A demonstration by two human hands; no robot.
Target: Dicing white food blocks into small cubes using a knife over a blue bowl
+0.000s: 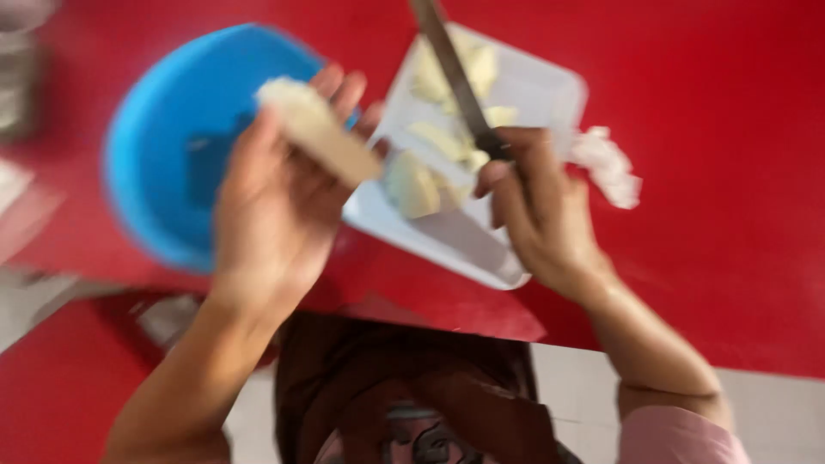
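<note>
My left hand (pixel 271 202) holds a pale, peeled wedge of vegetable or fruit (pixel 320 131) in its fingers, raised over the edge of a blue bowl (pixel 163 163). My right hand (pixel 537 206) grips a knife (pixel 455 73) by the handle, blade pointing away over a white rectangular tray (pixel 524 90). Several pale cut pieces (pixel 430 159) lie in that tray. The picture is blurred by motion.
Everything sits on a red table (pixel 722 129). A scrap of white peel or paper (pixel 608 163) lies just right of the tray. A metal object (pixel 17 77) stands at the far left edge. Below are dark brown clothing (pixel 404 387) and a pale floor (pixel 773 412).
</note>
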